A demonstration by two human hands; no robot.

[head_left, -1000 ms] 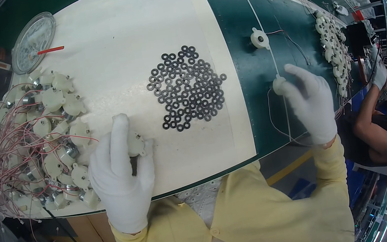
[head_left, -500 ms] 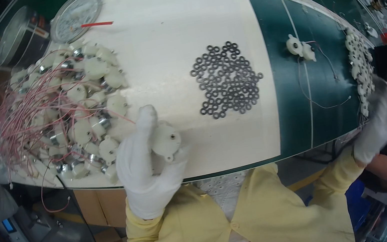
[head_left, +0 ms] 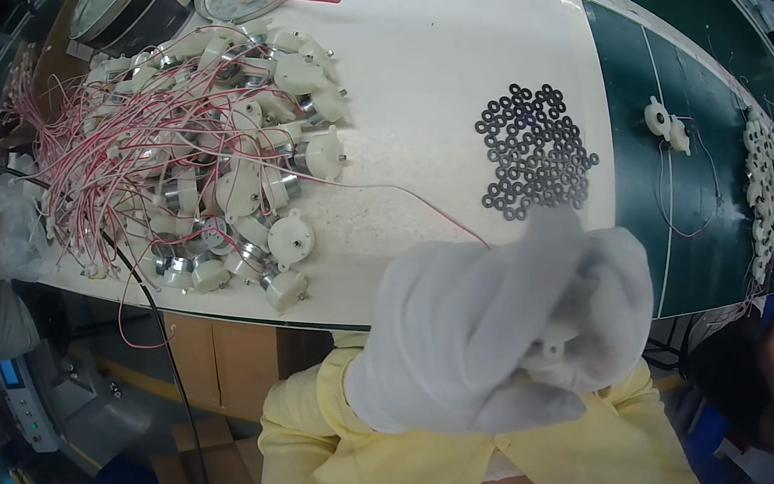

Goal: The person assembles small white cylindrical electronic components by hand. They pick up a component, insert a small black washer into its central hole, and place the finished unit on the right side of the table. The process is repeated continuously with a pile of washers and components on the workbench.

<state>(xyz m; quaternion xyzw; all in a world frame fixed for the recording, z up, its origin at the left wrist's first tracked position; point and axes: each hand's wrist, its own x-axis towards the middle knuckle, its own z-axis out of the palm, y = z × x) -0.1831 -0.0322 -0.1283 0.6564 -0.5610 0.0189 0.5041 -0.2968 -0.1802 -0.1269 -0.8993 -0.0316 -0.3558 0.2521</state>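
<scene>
Now both gloved hands (head_left: 501, 325) (grip closed) around a small white motor (head_left: 558, 347).

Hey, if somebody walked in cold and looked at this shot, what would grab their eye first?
Front and centre, two white-gloved hands, the left hand and the right hand, are cupped together around a small white plastic part close to the camera. Behind them on the white tabletop, a big heap of small white motors with tangled red wires fills the left side. A tidy cluster of small black rings lies to the right.
</scene>
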